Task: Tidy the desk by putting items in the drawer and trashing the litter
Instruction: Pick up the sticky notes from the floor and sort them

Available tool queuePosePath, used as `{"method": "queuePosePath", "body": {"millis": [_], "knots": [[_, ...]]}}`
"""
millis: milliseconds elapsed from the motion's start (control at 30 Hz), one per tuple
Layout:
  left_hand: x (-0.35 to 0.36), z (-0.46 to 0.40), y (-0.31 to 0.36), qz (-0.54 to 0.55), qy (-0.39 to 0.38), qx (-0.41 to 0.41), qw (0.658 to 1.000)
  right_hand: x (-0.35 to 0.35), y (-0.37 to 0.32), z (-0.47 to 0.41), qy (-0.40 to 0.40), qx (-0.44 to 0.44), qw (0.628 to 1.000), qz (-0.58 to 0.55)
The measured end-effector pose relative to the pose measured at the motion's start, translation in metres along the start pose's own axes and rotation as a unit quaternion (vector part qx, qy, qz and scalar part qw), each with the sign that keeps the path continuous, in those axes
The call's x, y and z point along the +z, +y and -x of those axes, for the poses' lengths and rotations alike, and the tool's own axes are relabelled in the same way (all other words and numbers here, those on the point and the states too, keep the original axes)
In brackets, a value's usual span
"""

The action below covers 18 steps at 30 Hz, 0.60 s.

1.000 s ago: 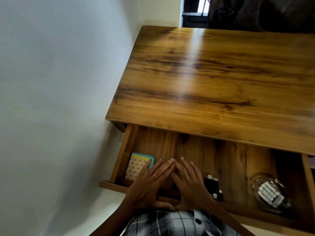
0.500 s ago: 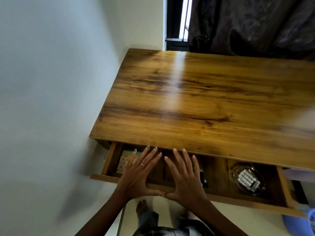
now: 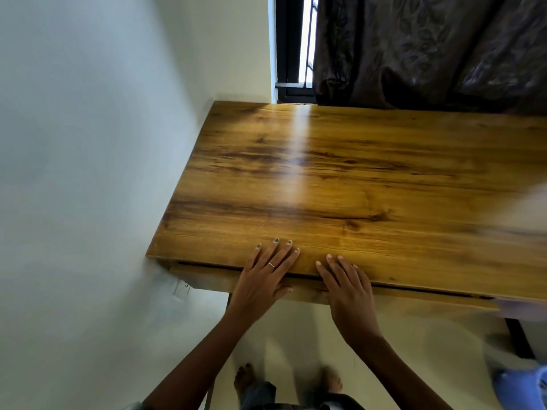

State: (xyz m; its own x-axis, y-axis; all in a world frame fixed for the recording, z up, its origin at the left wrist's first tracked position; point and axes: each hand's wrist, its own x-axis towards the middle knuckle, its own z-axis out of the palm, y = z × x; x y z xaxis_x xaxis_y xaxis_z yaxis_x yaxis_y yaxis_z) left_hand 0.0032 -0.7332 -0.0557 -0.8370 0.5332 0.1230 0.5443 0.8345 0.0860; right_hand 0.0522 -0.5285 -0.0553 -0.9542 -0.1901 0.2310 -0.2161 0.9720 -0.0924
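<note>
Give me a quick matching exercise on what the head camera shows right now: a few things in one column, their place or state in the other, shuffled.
Things:
1. left hand
2. drawer
3. curtain
4. blue object

Places or states:
A. low at the right edge, on the floor side
B. pushed in under the desk top
C. wears a ring, fingers flat over the desk's front edge
D. dark, hanging behind the desk

Pairs: 1-C, 2-B, 3-D, 4-A

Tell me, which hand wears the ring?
The left hand, nearer the wall: it has a thin ring and green nails. The right hand is bare.
</note>
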Motion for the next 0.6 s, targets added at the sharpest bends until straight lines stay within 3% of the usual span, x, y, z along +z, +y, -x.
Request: {"method": "queuePosePath", "body": {"millis": [267, 600], "knots": [[0.015, -0.005, 0.009, 0.035, 0.075, -0.03, 0.996, 0.014, 0.003, -0.008, 0.091, -0.008, 0.996, -0.02], [0.016, -0.002, 0.009, 0.029, 0.077, -0.024, 0.996, 0.019, 0.0, -0.004, 0.106, -0.009, 0.994, -0.02]]}}
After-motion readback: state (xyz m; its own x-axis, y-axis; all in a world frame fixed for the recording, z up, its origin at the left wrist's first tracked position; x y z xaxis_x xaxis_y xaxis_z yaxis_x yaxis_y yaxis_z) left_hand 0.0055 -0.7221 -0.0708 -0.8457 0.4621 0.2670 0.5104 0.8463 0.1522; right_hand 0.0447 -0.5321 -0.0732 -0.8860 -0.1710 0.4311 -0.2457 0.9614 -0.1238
